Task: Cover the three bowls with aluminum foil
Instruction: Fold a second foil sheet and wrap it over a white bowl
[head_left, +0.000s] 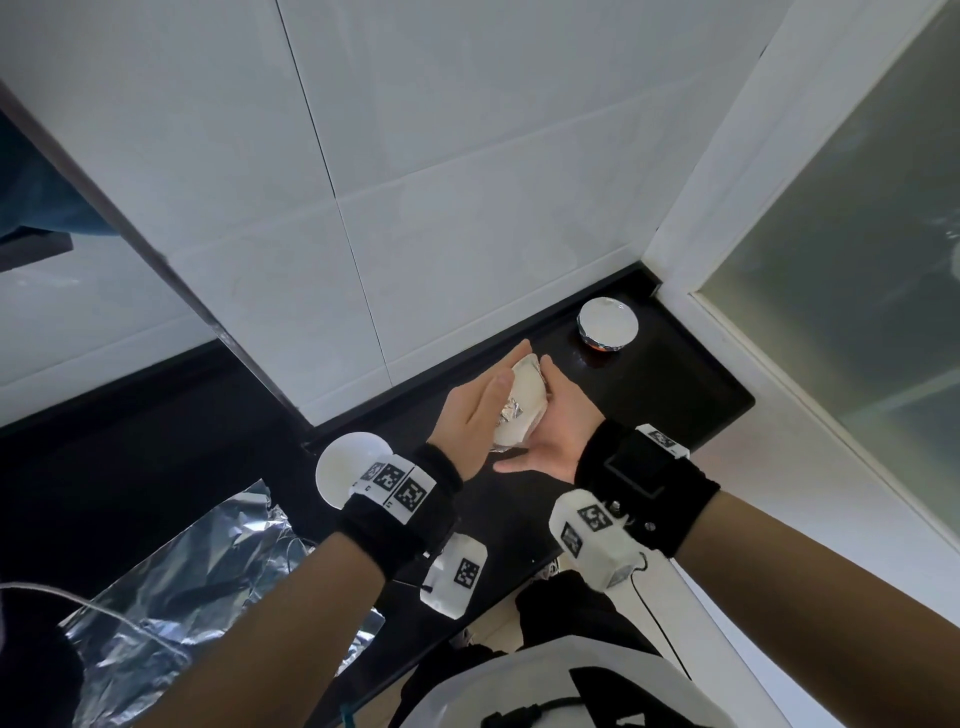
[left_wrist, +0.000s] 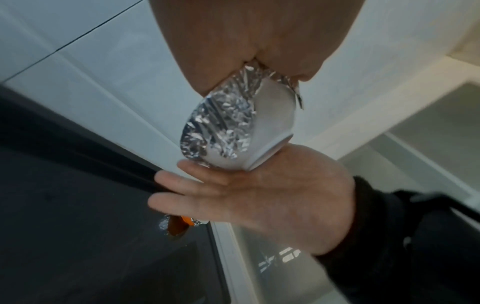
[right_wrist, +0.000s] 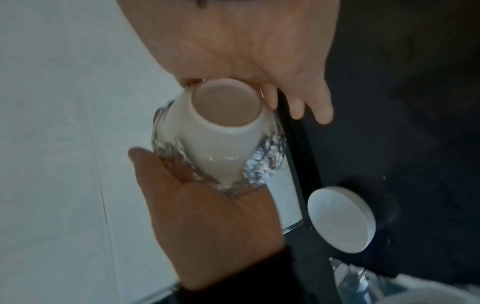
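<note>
Fingers straight on both hands: left hand (head_left: 470, 410) flat against foil (left_wrist: 221, 121) over bowl (head_left: 522, 410) mouth, right hand (head_left: 556, 426) flat under bowl base. Bowl tipped sideways, sandwiched between palms above dark counter (head_left: 675, 384). Second foil-covered bowl (head_left: 608, 325) near corner; uncovered bowl (right_wrist: 341, 219) and foil sheet (head_left: 182, 597) on counter.

White bowl (left_wrist: 272, 121) wears crinkled silver foil (left_wrist: 221, 123); beside it, on the black counter (head_left: 675, 395), an orange bowl (head_left: 602, 349).

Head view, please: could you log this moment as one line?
hands: left hand and right hand press foil-wrapped white ceramic bowl | done: foil-covered orange bowl | left: uncovered white bowl
</note>
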